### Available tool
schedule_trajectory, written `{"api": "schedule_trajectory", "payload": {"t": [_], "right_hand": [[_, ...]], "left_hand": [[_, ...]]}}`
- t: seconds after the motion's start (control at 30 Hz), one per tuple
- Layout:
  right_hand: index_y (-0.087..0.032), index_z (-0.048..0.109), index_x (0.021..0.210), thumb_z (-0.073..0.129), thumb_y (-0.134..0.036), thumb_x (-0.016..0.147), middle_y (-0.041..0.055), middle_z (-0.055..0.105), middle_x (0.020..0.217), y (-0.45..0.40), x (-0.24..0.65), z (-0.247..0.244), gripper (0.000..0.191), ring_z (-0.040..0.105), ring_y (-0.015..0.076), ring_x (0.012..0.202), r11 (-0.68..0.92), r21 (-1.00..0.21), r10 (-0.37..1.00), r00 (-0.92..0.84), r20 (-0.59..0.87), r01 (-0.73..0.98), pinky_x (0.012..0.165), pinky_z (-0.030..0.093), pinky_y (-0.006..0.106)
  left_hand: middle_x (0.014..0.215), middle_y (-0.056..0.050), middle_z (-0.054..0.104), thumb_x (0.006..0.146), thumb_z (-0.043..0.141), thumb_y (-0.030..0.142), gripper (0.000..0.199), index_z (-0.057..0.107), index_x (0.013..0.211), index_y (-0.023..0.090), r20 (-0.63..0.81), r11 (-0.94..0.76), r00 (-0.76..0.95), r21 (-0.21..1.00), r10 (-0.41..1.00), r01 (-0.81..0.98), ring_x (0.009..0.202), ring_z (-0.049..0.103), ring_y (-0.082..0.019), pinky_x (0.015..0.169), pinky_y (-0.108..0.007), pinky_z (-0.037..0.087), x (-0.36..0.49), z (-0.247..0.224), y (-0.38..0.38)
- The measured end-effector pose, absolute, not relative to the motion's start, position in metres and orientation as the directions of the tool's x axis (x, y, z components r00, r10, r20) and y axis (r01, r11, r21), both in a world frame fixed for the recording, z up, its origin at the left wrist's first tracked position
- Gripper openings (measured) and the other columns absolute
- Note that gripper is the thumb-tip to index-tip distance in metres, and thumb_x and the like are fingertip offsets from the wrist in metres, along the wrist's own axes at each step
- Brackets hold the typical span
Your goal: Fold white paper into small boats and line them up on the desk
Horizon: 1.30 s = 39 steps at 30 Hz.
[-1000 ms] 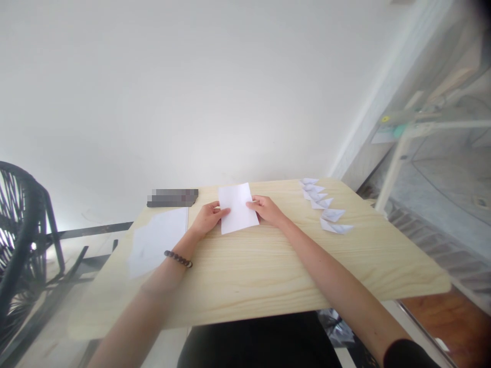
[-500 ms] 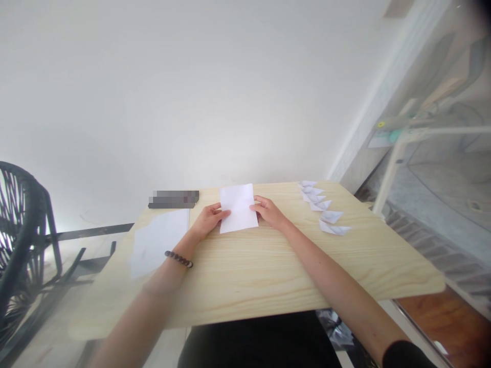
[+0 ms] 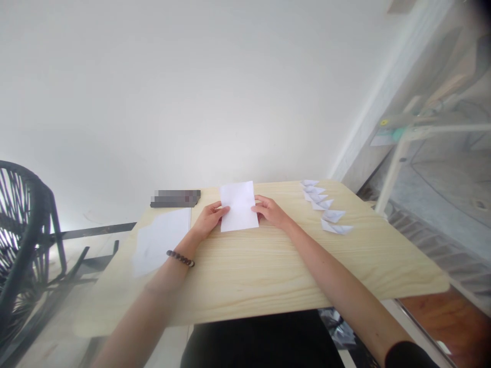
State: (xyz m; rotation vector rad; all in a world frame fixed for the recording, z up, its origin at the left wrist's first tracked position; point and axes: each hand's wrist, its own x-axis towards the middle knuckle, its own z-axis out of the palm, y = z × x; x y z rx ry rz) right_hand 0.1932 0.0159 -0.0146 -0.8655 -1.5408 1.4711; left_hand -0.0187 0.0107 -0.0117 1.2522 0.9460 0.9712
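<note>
A white sheet of paper [image 3: 240, 204], roughly rectangular, is held up over the table between both of my hands. My left hand [image 3: 209, 217] pinches its left edge, thumb on the front face and fingers partly hidden behind. At the opposite edge my right hand [image 3: 269, 211] grips the paper the same way, thumb in front. To the right, several folded white paper boats [image 3: 322, 204] lie in a slanting row on the tabletop. Left of my left hand rests a stack of loose white paper [image 3: 163, 237], partly covered by my forearm.
The light wooden table [image 3: 245, 286] stands against a white wall. A dark, pixelated long object [image 3: 174, 199] lies at its back left. A dark woven chair [image 3: 28, 230] is on the left, and a white metal frame [image 3: 395, 174] stands beyond the right edge.
Both hands keep their hold on the sheet, which is raised very slightly. The whole view has shifted a little; the boats and the stack lie as before.
</note>
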Motion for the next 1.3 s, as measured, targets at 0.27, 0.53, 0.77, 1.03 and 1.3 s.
{"api": "schedule_trajectory", "payload": {"t": [0.27,0.53,0.77,1.03,1.3], "right_hand": [[-0.019,0.052,0.107,0.050,-0.027,0.072,-0.0023,0.058,0.058,0.018,0.194,-0.020,0.036,0.054,0.0111,0.049,0.104,-0.994,0.923,-0.370,0.106,-0.027,0.046,0.045,0.023],[-0.023,0.063,0.097,0.043,-0.022,0.074,0.0011,0.064,0.081,0.019,0.192,-0.024,0.031,0.056,0.0108,0.061,0.270,-0.950,0.938,-0.266,0.224,0.154,0.053,0.046,0.022],[-0.021,0.058,0.106,0.038,-0.027,0.075,0.0021,0.063,0.076,0.015,0.192,-0.019,0.037,0.055,0.0114,0.052,0.141,-0.987,0.941,-0.319,0.110,0.073,0.045,0.047,0.025],[-0.021,0.059,0.095,0.053,-0.041,0.070,0.0007,0.057,0.066,0.010,0.184,-0.017,0.033,0.048,0.0084,0.046,0.252,-0.944,0.956,-0.207,0.209,0.212,0.036,0.039,0.018],[-0.020,0.057,0.096,0.053,-0.041,0.071,-0.0001,0.056,0.065,0.008,0.183,-0.020,0.033,0.049,0.0086,0.046,0.261,-0.945,0.939,-0.279,0.202,0.196,0.037,0.042,0.018]], "left_hand": [[0.084,-0.007,0.065,0.064,0.064,0.035,0.032,0.062,0.086,0.012,-0.061,0.078,0.327,0.996,0.943,-0.041,0.073,0.059,-0.017,0.067,-0.029,0.047,-0.019,-0.011,0.008],[0.070,-0.009,0.064,0.069,0.033,0.068,0.064,0.056,0.093,0.013,-0.221,0.290,0.368,0.946,0.903,-0.145,0.058,0.059,-0.018,0.050,-0.028,0.045,-0.022,-0.005,0.017],[0.083,-0.005,0.061,0.064,0.063,0.039,0.045,0.053,0.100,0.015,-0.018,0.002,0.325,0.999,0.945,0.052,0.071,0.056,-0.015,0.058,-0.023,0.043,-0.017,-0.004,0.007],[0.088,-0.004,0.059,0.063,0.062,0.041,0.045,0.054,0.100,0.017,0.099,-0.160,0.298,0.969,0.949,0.187,0.072,0.054,-0.015,0.058,-0.023,0.041,-0.013,-0.003,0.003],[0.080,-0.004,0.061,0.067,0.058,0.046,0.042,0.059,0.097,0.016,0.098,-0.165,0.266,0.955,0.959,0.245,0.064,0.053,-0.014,0.052,-0.021,0.038,-0.010,-0.004,0.000]]}}
